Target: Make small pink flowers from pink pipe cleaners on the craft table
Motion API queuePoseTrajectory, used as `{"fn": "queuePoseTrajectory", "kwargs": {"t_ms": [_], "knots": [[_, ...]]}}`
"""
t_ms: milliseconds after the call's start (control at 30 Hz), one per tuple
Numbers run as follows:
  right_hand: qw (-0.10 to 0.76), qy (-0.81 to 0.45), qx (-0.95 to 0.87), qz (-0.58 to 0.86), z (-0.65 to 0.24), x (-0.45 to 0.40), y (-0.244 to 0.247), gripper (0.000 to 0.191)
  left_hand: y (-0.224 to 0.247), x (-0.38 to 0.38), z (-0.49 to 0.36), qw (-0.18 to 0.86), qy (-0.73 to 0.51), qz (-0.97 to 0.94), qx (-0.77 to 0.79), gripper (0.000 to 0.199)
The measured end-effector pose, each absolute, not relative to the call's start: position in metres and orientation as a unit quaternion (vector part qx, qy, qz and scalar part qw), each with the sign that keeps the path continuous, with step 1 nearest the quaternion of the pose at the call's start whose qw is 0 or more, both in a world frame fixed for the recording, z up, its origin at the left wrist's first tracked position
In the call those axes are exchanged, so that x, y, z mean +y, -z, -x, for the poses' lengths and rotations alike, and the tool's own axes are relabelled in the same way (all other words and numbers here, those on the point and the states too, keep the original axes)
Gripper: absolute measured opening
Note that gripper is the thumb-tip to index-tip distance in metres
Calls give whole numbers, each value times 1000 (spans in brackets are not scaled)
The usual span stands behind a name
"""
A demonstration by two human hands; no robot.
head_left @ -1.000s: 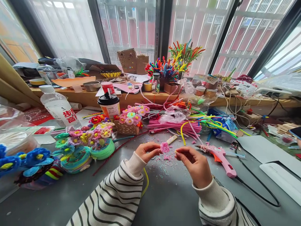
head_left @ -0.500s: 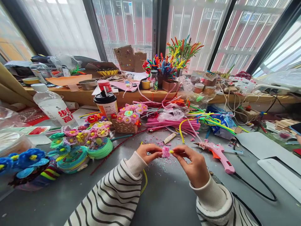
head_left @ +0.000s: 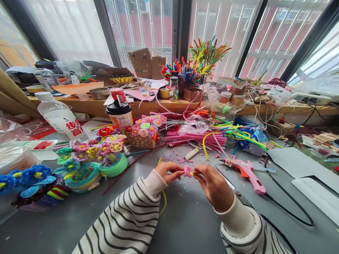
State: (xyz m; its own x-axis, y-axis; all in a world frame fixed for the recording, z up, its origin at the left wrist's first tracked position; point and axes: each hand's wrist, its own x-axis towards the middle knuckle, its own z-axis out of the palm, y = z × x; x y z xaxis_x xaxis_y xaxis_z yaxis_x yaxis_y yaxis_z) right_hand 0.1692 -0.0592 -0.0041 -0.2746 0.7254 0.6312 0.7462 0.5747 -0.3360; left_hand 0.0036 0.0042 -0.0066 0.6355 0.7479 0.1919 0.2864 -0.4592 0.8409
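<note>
Between my two hands, over the grey table, is a small fuzzy pink flower (head_left: 188,170) with a bit of yellow at its lower right. My left hand (head_left: 171,173) pinches the flower's left side between thumb and fingers. On the other side, my right hand (head_left: 212,181) is closed in a pinch on the small yellow piece, which touches the pink petals. Pink fluff and glitter lie scattered beneath. A yellow pipe cleaner (head_left: 163,204) curves beside my left wrist.
A pink glue gun (head_left: 250,174) with a black cord lies right of my right hand. Finished flower pots (head_left: 112,165), a cup (head_left: 120,116) and a bottle (head_left: 59,116) stand left. Pink pipe cleaners (head_left: 197,139) and a lighter (head_left: 191,154) lie beyond my hands.
My right hand has turned, its back now more upward, and a metal tool beside it shows more. The pink flower has tilted, with the yellow piece now lower against it.
</note>
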Motion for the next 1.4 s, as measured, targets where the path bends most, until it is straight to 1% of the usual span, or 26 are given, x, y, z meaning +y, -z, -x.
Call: {"fn": "queuePoseTrajectory", "kwargs": {"t_ms": [333, 733, 933, 1133, 1400], "knots": [[350, 23, -814, 462, -168, -59, 5, 14, 11, 6, -3, 389, -279, -819, 316, 28], [333, 17, -816, 472, -165, -61, 6, 13, 9, 5, -4, 374, -259, -834, 312, 28], [352, 16, -808, 472, -164, -60, 4, 10, 10, 6, -4, 363, -260, -838, 312, 28], [353, 10, -806, 474, -164, -59, 4, 10, 12, 6, -3, 348, -264, -844, 311, 28], [397, -28, -780, 482, -164, -61, 3, 14, 14, 8, -3, 336, -262, -849, 312, 28]]}}
